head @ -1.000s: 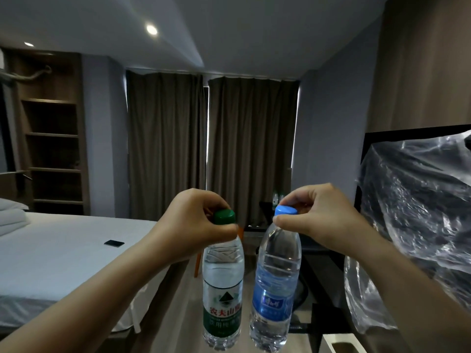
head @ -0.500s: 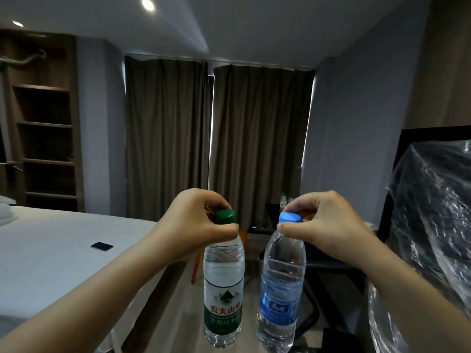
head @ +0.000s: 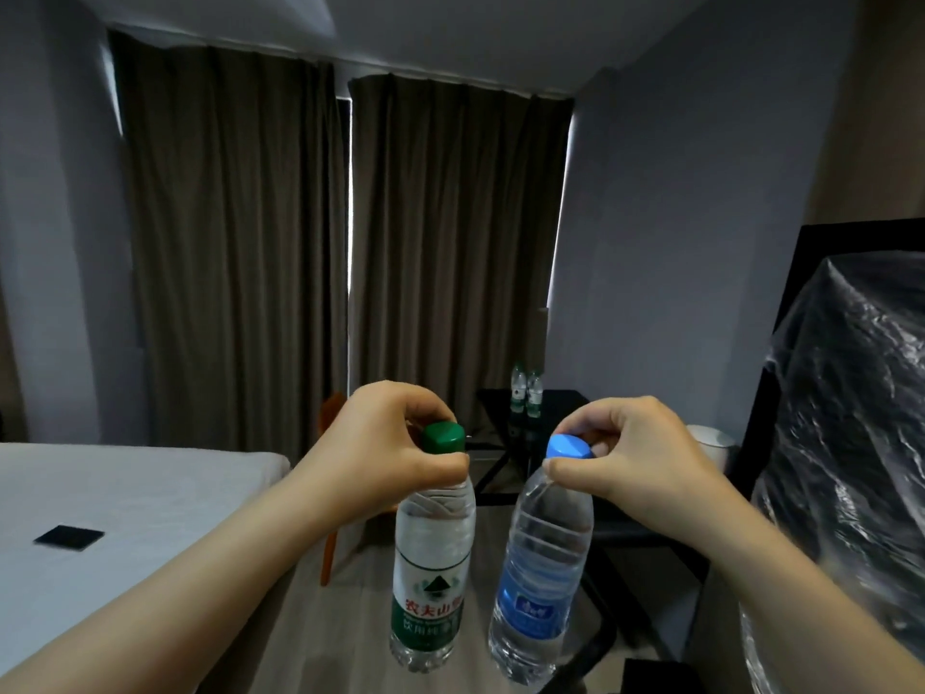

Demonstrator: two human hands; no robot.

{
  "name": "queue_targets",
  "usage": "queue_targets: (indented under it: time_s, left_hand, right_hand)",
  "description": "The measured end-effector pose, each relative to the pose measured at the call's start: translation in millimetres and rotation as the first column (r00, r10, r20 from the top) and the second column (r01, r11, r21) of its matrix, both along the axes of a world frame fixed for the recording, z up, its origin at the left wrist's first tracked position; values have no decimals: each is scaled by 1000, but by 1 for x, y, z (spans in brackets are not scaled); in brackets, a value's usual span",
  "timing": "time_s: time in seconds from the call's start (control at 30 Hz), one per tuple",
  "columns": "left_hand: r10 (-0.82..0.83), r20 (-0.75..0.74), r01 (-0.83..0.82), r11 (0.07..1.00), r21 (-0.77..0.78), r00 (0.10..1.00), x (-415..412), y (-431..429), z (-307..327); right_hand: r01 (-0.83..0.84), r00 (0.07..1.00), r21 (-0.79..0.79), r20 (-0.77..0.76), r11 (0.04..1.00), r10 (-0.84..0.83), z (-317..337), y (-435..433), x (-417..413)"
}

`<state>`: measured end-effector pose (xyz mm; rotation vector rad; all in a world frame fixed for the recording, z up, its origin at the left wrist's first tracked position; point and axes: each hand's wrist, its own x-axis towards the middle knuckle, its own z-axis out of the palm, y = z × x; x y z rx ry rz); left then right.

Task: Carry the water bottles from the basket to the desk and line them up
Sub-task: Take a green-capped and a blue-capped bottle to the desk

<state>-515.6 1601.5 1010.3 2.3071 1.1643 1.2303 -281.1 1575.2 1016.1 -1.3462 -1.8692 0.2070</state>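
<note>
My left hand [head: 385,453] grips the neck of a clear bottle with a green cap and a green label [head: 431,568], which hangs upright in the air. My right hand [head: 635,458] pinches the neck of a clear bottle with a blue cap and a blue label [head: 540,583], hanging just to the right of the first. Ahead, by the curtains, a dark desk [head: 555,408] carries two green-label bottles [head: 525,395] standing side by side. No basket is in view.
A white bed [head: 125,498] with a small black object [head: 69,537] on it lies at the left. An orange chair [head: 331,493] stands beside the bed. At the right, clear plastic sheeting [head: 851,468] covers something dark. Wooden floor runs between bed and desk.
The view has swung right and moved forward, so the shelf at the left has left the frame and the desk with its bottles shows more clearly. Both hands still hold their bottles.
</note>
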Motion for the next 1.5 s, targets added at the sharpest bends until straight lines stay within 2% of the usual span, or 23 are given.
queue_targets:
  time_s: [0.23, 0.4, 0.7, 0.97, 1.5]
  left_hand:
    - [-27, -8, 27, 998, -65, 1000, -7, 108, -15]
    - [-27, -11, 26, 995, -94, 1000, 2, 182, -24]
    - [18, -32, -19, 999, -34, 999, 37, 318, -9]
    - [28, -39, -30, 998, -48, 999, 56, 435, -13]
    - [-183, -33, 181, 982, -45, 983, 68, 716, -21]
  right_hand:
    - [75, 997, -35, -9, 997, -76, -12, 96, -11]
    - [55, 998, -50, -5, 997, -56, -21, 170, -3]
    - [3, 1000, 5, -18, 1000, -3, -4, 313, 30]
    - [20, 1000, 9, -12, 1000, -20, -2, 434, 51]
    - [195, 972, -67, -120, 978, -202, -19, 670, 56]
